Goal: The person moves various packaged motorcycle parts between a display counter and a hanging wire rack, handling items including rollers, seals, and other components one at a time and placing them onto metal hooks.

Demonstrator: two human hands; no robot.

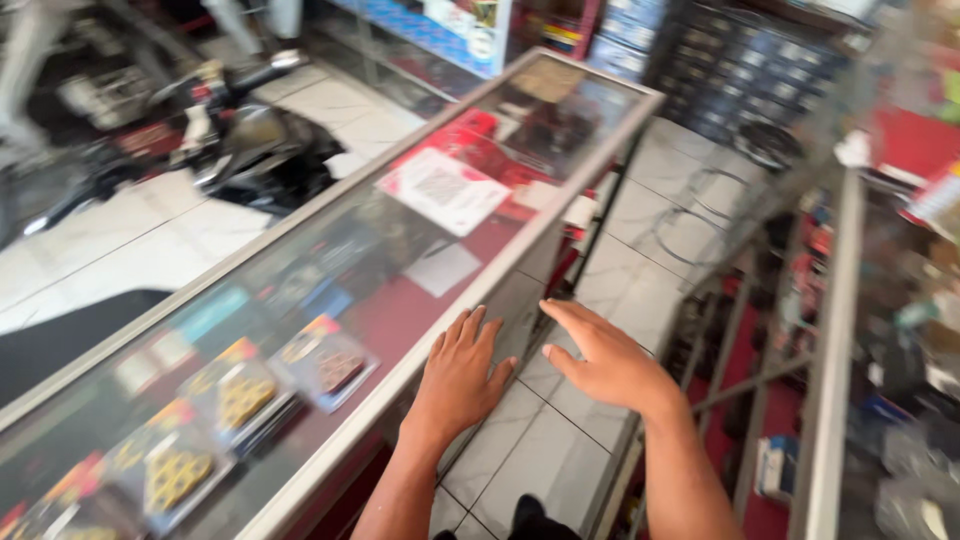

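Head view: the left hand [462, 372] lies flat, fingers together, on the metal edge of a glass display counter [520, 255]; the right hand [605, 357] hovers just beside it over the tiled floor [540, 450], fingers extended and close. Under the glass near the left hand lie clear packets of yellow sprockets [175, 470]. Farther along, a white-and-red rectangular label [443, 190] sits on the counter top. Beyond stands a motorcycle [240, 140].
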